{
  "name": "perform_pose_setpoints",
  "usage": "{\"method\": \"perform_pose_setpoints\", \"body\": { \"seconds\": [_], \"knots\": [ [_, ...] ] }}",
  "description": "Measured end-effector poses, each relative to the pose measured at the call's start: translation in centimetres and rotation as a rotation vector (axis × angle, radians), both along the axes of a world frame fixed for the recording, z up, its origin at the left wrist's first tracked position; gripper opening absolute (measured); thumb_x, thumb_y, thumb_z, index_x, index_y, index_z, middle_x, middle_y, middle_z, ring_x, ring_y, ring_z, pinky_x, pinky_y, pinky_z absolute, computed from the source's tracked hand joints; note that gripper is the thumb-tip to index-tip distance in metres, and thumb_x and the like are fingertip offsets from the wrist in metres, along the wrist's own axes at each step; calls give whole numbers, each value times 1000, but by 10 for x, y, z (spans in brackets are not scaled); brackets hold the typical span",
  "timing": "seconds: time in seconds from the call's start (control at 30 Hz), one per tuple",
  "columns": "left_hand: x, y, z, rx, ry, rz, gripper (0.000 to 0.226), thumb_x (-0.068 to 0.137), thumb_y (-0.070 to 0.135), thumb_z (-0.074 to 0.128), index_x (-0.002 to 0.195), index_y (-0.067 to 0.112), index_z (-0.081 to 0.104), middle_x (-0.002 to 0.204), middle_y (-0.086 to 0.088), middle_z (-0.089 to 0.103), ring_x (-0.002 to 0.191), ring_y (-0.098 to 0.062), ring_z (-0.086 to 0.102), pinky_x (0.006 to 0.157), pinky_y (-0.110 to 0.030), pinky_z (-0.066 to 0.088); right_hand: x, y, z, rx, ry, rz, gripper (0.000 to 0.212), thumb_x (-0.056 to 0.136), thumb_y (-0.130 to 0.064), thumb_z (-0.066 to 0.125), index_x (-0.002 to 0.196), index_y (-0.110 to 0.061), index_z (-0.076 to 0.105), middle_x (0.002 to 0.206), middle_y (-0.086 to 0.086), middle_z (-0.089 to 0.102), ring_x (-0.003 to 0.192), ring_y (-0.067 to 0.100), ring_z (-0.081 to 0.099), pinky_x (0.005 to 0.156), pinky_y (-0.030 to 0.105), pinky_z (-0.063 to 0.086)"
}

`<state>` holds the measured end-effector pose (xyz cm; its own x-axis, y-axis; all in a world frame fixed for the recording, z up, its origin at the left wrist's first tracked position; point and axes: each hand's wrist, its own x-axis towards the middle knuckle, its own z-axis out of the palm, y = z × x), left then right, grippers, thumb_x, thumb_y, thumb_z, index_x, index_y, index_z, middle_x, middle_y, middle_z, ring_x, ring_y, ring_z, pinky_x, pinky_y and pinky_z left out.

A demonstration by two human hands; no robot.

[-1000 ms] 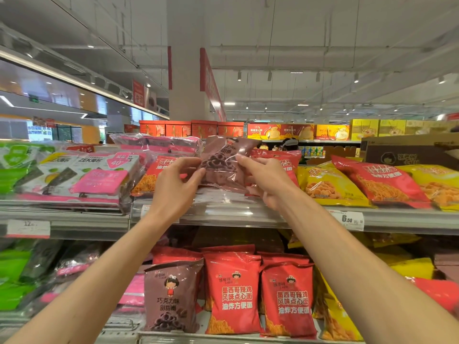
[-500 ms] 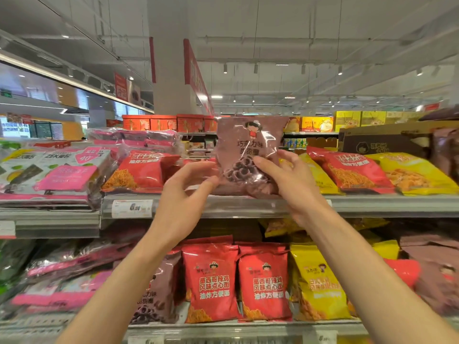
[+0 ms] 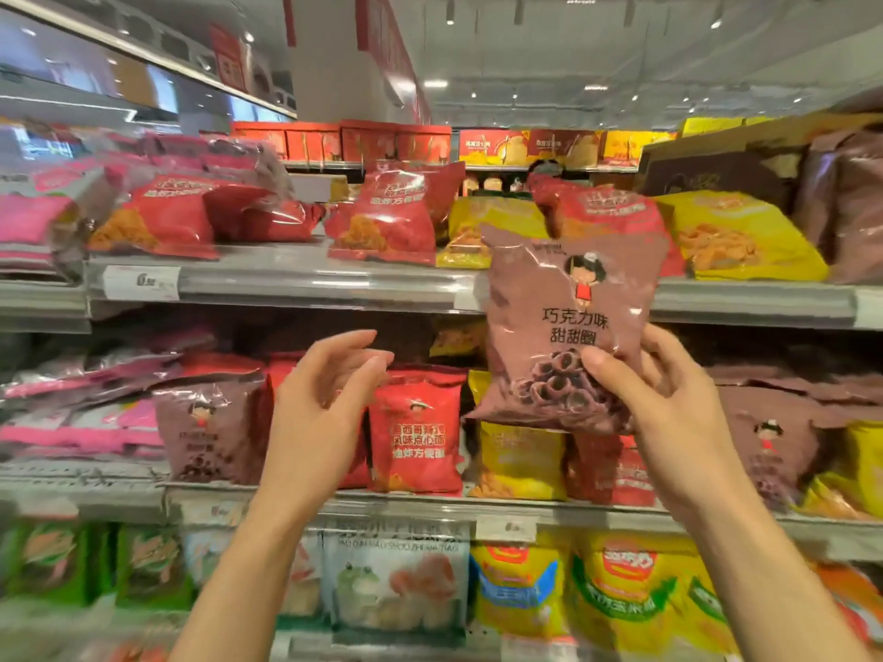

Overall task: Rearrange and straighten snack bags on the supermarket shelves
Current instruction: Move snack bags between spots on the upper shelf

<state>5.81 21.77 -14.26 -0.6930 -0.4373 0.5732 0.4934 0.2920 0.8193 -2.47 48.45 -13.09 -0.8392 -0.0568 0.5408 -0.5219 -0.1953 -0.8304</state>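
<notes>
Snack shelves of grey metal (image 3: 306, 279) fill the view in three tiers, and the camera looks lower than half a second ago, so a bottom tier shows. On the top tier a bare strip lies between two groups of red crinkly bags (image 3: 157, 222). The brown glossy plastic bag of chocolate rings (image 3: 564, 327) is lower and further right than before, upright before the top shelf's edge. The right hand (image 3: 669, 398) grips its lower corner alone. The left hand (image 3: 320, 403) has let go, its fingers loosely spread, holding nothing.
</notes>
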Motion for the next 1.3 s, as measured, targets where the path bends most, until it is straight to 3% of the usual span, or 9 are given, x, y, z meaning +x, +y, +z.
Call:
{"method": "perform_pose_setpoints", "body": {
  "seconds": [0.27,0.4,0.57,0.67,0.8,1.0,1.1,1.23,1.3],
  "knots": [
    [3,30,-32,69,-86,26,23,92,32,75,114,36,71,105,4,77,102,-13,73,94,-46,57,5,47,-45,17,-141,-46,67,68,-50,87,126,-25,64,117,-3,76,109,14,72,90,26,57],
    [1,34,-36,68,-70,-25,26,88,39,73,114,38,70,106,5,76,105,-13,72,96,-49,56,15,57,-57,-18,-172,-122,67,67,-43,83,128,-24,63,114,-3,77,107,14,73,87,26,59],
    [-6,41,-48,78,-62,-85,23,91,39,73,114,40,70,108,5,76,107,-11,70,97,-40,55,27,71,-63,-41,-198,-204,66,65,-41,83,125,-21,65,115,-1,77,111,17,72,97,34,55],
    [-13,52,-53,94,-82,-103,23,93,28,73,114,36,70,106,10,76,104,-5,70,90,-27,55,28,87,-68,-27,-211,-234,66,66,-41,83,125,-21,64,113,-2,77,108,19,73,87,28,60],
    [-19,70,-54,100,-103,-130,25,92,28,73,116,34,70,105,12,76,101,-3,70,84,-24,52,26,110,-73,-43,-226,-268,70,64,-47,87,127,-29,63,119,-4,75,111,19,72,103,47,51],
    [-33,125,-54,121,-108,-156,23,92,20,71,114,24,70,100,5,77,92,-6,73,70,-11,54,17,164,-80,-59,-234,-230,63,62,-48,91,118,-36,66,116,-3,76,109,20,73,100,44,53],
    [-43,164,-55,109,-123,-131,21,92,19,72,114,22,71,100,6,77,94,-8,73,73,-17,57,6,205,-81,-57,-245,-225,41,63,-44,90,98,-52,70,106,-15,78,104,8,73,81,23,58],
    [-61,232,-54,92,-118,-83,19,93,24,72,112,26,72,102,8,76,97,-6,72,86,-28,56,-21,276,-80,-39,-269,-270,78,33,-73,91,101,-51,60,96,-33,71,97,-20,63,88,22,46],
    [-72,272,-53,106,-105,-84,17,92,20,72,109,25,72,101,7,76,94,-3,71,80,-15,54,-35,314,-78,-29,-273,-258,87,33,-75,91,111,-48,62,108,-25,72,107,-8,67,95,32,52]
  ]
}}
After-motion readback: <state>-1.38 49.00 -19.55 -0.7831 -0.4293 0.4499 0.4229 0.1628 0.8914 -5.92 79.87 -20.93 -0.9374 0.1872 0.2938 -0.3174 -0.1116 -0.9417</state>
